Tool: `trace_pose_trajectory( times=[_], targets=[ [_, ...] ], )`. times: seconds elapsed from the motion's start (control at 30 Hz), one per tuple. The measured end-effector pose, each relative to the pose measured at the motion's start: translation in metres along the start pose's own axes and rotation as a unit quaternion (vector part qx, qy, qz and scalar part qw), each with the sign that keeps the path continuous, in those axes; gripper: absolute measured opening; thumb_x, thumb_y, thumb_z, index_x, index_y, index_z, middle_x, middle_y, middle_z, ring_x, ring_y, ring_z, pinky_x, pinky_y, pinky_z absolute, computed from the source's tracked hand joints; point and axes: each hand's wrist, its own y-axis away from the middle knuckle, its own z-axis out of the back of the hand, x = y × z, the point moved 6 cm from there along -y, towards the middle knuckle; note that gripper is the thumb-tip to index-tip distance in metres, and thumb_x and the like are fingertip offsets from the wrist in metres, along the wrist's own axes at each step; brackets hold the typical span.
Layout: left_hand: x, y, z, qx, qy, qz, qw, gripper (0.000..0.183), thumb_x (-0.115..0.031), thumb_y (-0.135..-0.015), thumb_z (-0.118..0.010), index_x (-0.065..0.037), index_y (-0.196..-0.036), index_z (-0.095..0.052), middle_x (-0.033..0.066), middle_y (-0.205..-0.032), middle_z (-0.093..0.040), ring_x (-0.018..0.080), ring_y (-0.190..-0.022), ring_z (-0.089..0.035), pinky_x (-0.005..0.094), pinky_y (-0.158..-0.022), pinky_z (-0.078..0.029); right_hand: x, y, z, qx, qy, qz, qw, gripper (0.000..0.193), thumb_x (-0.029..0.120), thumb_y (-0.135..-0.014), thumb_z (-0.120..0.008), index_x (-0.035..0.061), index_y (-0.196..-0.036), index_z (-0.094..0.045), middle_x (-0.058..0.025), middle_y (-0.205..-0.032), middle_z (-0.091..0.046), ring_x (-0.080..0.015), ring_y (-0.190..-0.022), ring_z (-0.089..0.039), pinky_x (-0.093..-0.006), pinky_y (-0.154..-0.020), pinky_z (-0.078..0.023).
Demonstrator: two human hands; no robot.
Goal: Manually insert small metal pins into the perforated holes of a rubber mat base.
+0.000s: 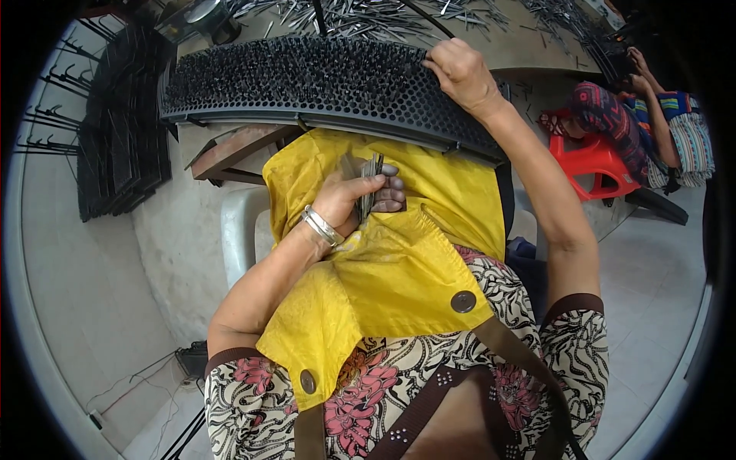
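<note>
My left hand point(343, 198) is closed round a bundle of thin dark metal strips point(372, 182), held upright above the lap of a yellow apron point(452, 192). A long black perforated rack point(452, 116) spans the space in front of me. Many of its holes are filled with standing dark strips point(291, 73). At the rack's right end, my right hand point(462, 73) is closed with its fingertips down by the holes. What those fingers pinch, if anything, is too small to make out.
Loose metal strips point(345, 15) lie scattered on the table point(510, 50) behind the rack. Dark stacked panels point(126, 130) stand at the left, beside wall hooks point(61, 115). To the right are a red plastic stool point(590, 165) and another person's arm point(661, 123).
</note>
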Motion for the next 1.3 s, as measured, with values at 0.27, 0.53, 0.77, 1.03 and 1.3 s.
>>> trace_pose_trajectory(
  times=[0.27,0.53,0.77,1.03,1.3],
  targets=[
    [0.002,0.0,0.002,0.032,0.008,-0.01,0.999,0.023,-0.007,-0.081,-0.052,0.005,-0.1,-0.05,0.0154,-0.091,-0.058,0.0242,-0.082,-0.059,0.0332,-0.071,-0.05,0.052,0.015,0.017,-0.016,-0.017,-0.068,0.997,0.012,0.006,-0.069,-0.063,-0.0011,-0.077,-0.058,-0.0109,-0.072,-0.056,-0.0249,-0.067,-0.054,-0.0315,-0.06,-0.044],
    [-0.004,0.002,-0.009,0.059,-0.027,-0.029,0.997,0.019,-0.003,-0.079,-0.052,0.008,-0.095,-0.052,0.0175,-0.086,-0.059,0.025,-0.077,-0.06,0.0324,-0.069,-0.052,0.1,0.056,-0.023,0.12,-0.524,-0.446,0.716,0.006,0.003,-0.077,-0.058,-0.0027,-0.078,-0.059,-0.0001,-0.059,-0.054,-0.0026,-0.051,-0.047,-0.0172,-0.045,-0.039],
    [-0.002,0.001,-0.007,0.032,-0.049,-0.02,0.998,0.019,-0.006,-0.081,-0.05,0.004,-0.097,-0.05,0.0165,-0.088,-0.059,0.0254,-0.078,-0.06,0.0335,-0.071,-0.051,0.085,0.064,-0.012,0.07,-0.448,-0.43,0.781,0.006,0.003,-0.077,-0.058,-0.0028,-0.078,-0.058,-0.0021,-0.065,-0.057,-0.0053,-0.055,-0.051,-0.0191,-0.05,-0.042],
    [0.0,0.002,0.009,-0.09,0.032,-0.013,0.995,0.021,-0.006,-0.08,-0.053,0.003,-0.099,-0.048,0.0137,-0.079,-0.057,0.0233,-0.067,-0.059,0.035,-0.059,-0.051,0.002,0.044,0.049,-0.158,-0.244,-0.386,0.876,0.01,0.005,-0.077,-0.06,-0.0032,-0.082,-0.06,-0.0023,-0.068,-0.058,-0.0052,-0.058,-0.051,-0.0176,-0.053,-0.042],
    [-0.001,0.0,0.009,-0.059,0.005,-0.019,0.998,0.024,-0.005,-0.081,-0.05,0.004,-0.102,-0.047,0.0138,-0.082,-0.057,0.0224,-0.07,-0.059,0.0325,-0.062,-0.051,-0.022,0.035,0.033,-0.171,-0.093,-0.285,0.938,0.009,0.006,-0.074,-0.062,-0.0019,-0.079,-0.059,-0.0048,-0.059,-0.056,-0.0062,-0.052,-0.049,-0.0202,-0.05,-0.04]
  ],
)
